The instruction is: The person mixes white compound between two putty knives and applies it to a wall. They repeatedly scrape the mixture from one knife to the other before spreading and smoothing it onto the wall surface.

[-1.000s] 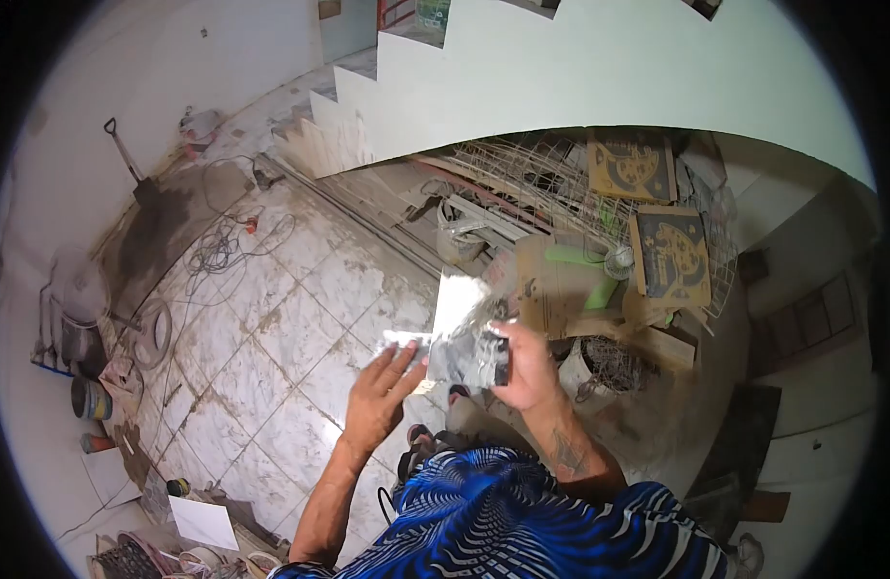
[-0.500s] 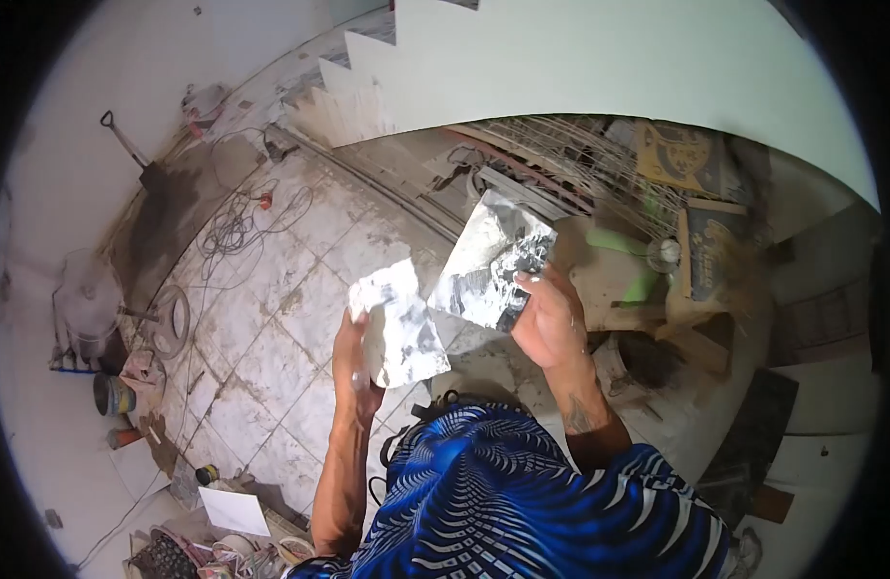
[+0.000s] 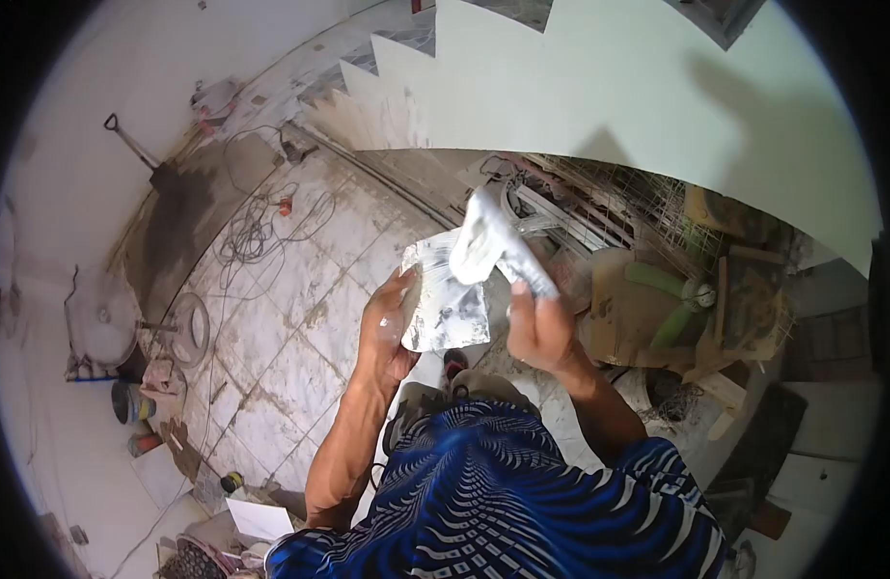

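Observation:
My left hand point(image 3: 385, 323) grips the left edge of a flat metal plate point(image 3: 450, 314) streaked with white paste. In my right hand point(image 3: 543, 326) is a second metal plate point(image 3: 522, 262), tilted steeply, with a thick lump of white paste point(image 3: 476, 249) along its edge. The tilted plate is over the upper right part of the flat one; whether they touch is unclear. Fingers of both hands are closed round the plates, and some white paste is on my left hand.
Tangled cable point(image 3: 257, 232) lies on the dirty tiled floor point(image 3: 290, 357). A shovel point(image 3: 136, 145) leans at the left wall. A green-bladed fan point(image 3: 696, 294), boards and wire mesh stand under the staircase point(image 3: 599, 87). Buckets point(image 3: 131, 403) are at the left.
The plates have come together. My right hand has turned its plate from broad face to near edge-on, with white paste now gathered on it. The view has shifted slightly.

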`<state>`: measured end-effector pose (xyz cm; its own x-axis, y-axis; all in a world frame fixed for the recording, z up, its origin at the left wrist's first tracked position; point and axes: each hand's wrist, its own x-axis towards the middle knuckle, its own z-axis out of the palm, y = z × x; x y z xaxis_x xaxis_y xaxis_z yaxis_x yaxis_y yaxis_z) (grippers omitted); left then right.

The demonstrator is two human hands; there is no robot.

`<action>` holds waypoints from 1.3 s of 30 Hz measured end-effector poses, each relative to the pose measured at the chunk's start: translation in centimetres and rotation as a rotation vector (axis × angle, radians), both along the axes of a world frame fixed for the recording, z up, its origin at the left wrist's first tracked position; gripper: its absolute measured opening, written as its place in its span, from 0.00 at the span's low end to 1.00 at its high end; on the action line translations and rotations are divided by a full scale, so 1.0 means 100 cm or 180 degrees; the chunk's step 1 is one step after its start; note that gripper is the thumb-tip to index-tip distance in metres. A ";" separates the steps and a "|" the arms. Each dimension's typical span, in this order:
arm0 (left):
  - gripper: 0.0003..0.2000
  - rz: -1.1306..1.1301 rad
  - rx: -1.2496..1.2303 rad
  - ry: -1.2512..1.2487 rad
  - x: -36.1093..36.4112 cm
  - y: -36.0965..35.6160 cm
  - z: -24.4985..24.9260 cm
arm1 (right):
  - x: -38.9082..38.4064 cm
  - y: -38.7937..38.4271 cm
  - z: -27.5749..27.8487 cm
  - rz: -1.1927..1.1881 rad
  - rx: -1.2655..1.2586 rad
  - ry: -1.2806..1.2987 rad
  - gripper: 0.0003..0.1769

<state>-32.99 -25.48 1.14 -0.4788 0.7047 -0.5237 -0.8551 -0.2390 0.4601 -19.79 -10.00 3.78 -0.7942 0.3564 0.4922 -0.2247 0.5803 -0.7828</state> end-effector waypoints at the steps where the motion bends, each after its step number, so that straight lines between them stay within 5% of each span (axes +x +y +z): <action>1: 0.19 -0.0045 0.0055 0.0065 -0.009 0.003 -0.003 | -0.013 0.006 0.002 0.0296 0.0431 0.0220 0.30; 3: 0.19 -0.0165 0.0179 0.0194 -0.027 0.006 -0.006 | -0.028 0.008 0.003 0.0752 0.0660 0.0517 0.37; 4: 0.17 -0.0088 0.0729 -0.0367 -0.038 0.006 -0.002 | -0.033 0.008 0.000 0.0735 0.0772 0.0339 0.39; 13: 0.18 -0.1101 0.0039 0.0287 -0.136 0.030 -0.011 | -0.069 -0.020 -0.054 -0.0373 0.1062 -0.0615 0.50; 24: 0.21 -0.2447 0.0783 0.0037 -0.163 0.076 -0.033 | -0.014 -0.083 -0.075 -0.1723 0.1063 -0.2404 0.46; 25: 0.21 -0.2513 0.0770 0.0085 -0.160 0.091 -0.030 | -0.009 -0.086 -0.077 -0.2183 0.0241 -0.2369 0.43; 27: 0.21 -0.2561 0.0867 0.0276 -0.155 0.116 -0.017 | -0.004 -0.096 -0.084 -0.2973 -0.1407 -0.2131 0.38; 30: 0.22 -0.2615 0.0995 0.0424 -0.146 0.147 -0.017 | 0.014 -0.092 -0.127 -0.3646 -0.3132 -0.0265 0.26; 33: 0.23 -0.2782 0.1074 0.0606 -0.135 0.186 -0.009 | 0.012 -0.053 -0.128 -0.2630 -0.4237 0.2983 0.22; 37: 0.24 -0.3108 0.1311 0.0822 -0.118 0.232 0.010 | 0.028 -0.004 -0.110 -0.2346 -0.4734 0.3345 0.20; 39: 0.24 -0.3201 0.1287 0.0780 -0.105 0.257 0.022 | 0.034 0.022 -0.089 -0.2639 -0.4370 0.3155 0.17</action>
<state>-43.48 0.20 3.39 0.3479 0.9275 -0.1371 -0.6402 0.3418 0.6880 -16.37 -7.76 -5.11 0.1171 0.9408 -0.3182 -0.8542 -0.0680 -0.5155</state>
